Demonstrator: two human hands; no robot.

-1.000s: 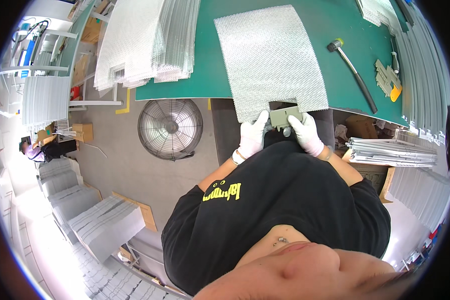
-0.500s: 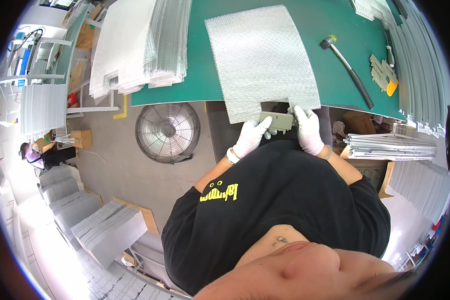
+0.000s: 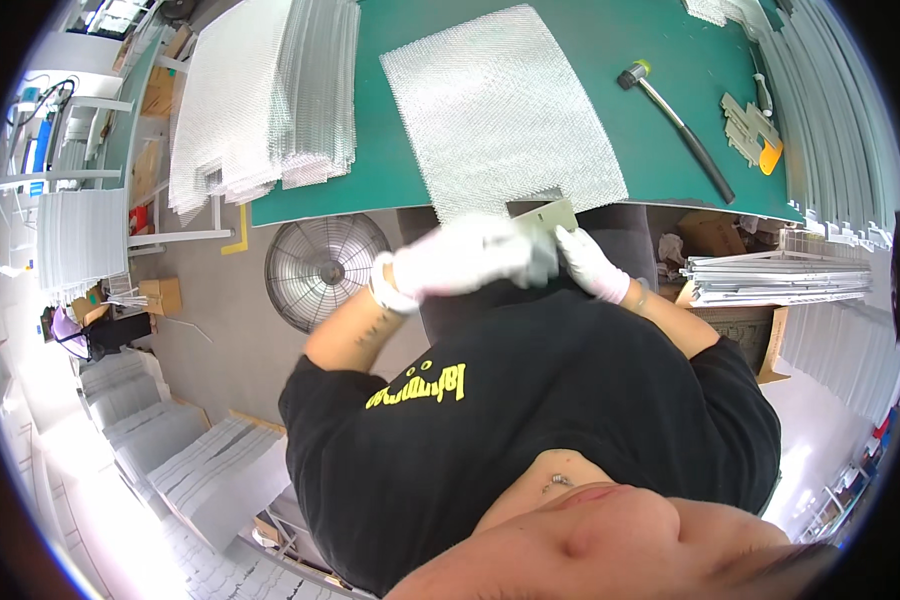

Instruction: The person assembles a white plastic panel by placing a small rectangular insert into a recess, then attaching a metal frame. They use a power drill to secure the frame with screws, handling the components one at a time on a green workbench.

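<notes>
A silvery metal mesh sheet (image 3: 505, 105) lies on the green-topped table, its notched end overhanging the near edge. At that notch is a flat grey-green plate (image 3: 548, 215) with small slots. My right hand (image 3: 592, 266), in a white glove, pinches the plate's right end, thumb on top. My left hand (image 3: 475, 258), gloved too, is crossing in front of the plate's left part and the sheet's left corner. Motion smears its fingers, so whether they grip anything is hidden. A hammer (image 3: 680, 130) with a black grip rests on the table to the right.
Mesh sheets (image 3: 235, 95) are stacked at the table's left. Several grey-green plates (image 3: 745, 130), a yellow-orange piece (image 3: 770, 158) and a small handled tool (image 3: 763, 95) lie at right. A round fan (image 3: 327, 270) stands on the floor. Metal strips (image 3: 780, 280) sit at lower right.
My left hand has let go of the plate's left side and swung up across it, blurred. The plate has tilted, its right end higher. My right hand still holds it.
</notes>
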